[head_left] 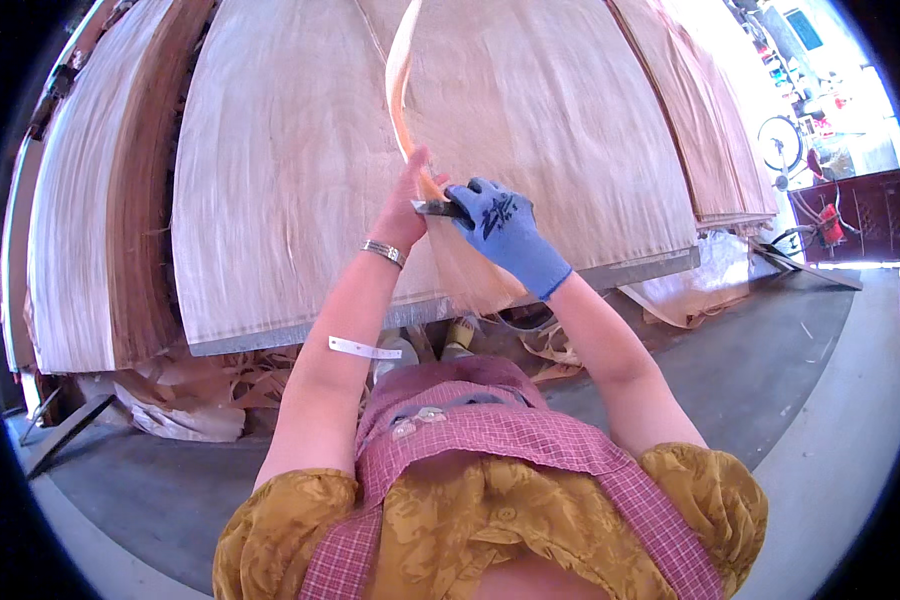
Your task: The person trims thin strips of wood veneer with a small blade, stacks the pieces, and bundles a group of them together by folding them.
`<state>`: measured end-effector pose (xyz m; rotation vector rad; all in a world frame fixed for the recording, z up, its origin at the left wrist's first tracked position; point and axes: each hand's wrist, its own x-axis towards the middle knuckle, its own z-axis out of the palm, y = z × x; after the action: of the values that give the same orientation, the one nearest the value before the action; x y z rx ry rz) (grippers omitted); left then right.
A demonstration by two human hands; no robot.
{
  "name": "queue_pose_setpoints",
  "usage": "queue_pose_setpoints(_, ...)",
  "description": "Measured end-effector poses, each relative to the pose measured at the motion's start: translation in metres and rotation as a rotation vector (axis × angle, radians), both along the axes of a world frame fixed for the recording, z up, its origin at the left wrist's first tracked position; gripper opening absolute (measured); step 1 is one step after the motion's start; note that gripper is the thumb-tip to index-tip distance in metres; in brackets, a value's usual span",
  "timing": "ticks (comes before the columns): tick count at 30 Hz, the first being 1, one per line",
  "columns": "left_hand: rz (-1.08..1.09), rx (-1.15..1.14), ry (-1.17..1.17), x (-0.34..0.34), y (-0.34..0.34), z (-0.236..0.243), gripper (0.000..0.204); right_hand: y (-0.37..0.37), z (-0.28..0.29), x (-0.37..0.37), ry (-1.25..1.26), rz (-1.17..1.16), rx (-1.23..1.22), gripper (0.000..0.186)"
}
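1. Head view, progress: a narrow wood strip (398, 85) stands up off the broad middle veneer stack (300, 180), curving from the person's grip to the top edge of the picture. Its near end seems to be separated from the sheet; whether the far end is free cannot be told, as it runs out of sight. The work on this strip looks partway along — the rest of its length appears left to deal with. A loose, peach-toned flap (482, 275) slopes toward the stack's near edge, and torn scraps (260, 375) lie below.

2. Head view, pose: the bare left hand (406, 205) is closed around the near end of the strip, over the near half of the stack. Its forearm rises steeply from the lower left, with a bracelet (384, 252) at the wrist.

3. Head view, pose: the right hand (498, 220), in a blue glove, is curled around a dark-handled blade (436, 208) whose bright tip points left, just beside the left hand. Its forearm slants in from the lower right — the two forearms converge above the stack.
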<state>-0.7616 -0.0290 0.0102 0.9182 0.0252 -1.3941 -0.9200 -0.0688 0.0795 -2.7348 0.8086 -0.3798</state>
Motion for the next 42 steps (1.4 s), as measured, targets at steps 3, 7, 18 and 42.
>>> queue_pose_setpoints(3,-0.062,0.019,-0.111,0.008,-0.006,-0.037,0.080,0.001,-0.005,-0.008,-0.001,-0.050,0.065,0.024)
queue_pose_setpoints(7,-0.105,-0.021,0.063,0.001,-0.003,-0.034,0.057,-0.012,-0.012,-0.025,-0.221,-0.243,0.285,0.025)
queue_pose_setpoints(18,-0.212,0.262,-0.630,0.024,-0.024,-0.063,0.036,-0.068,-0.076,-0.063,-0.402,-0.512,0.878,0.027)
queue_pose_setpoints(42,-0.427,0.602,-1.565,0.029,-0.061,-0.046,0.043,-0.076,-0.116,-0.048,0.074,-0.485,0.370,0.052)
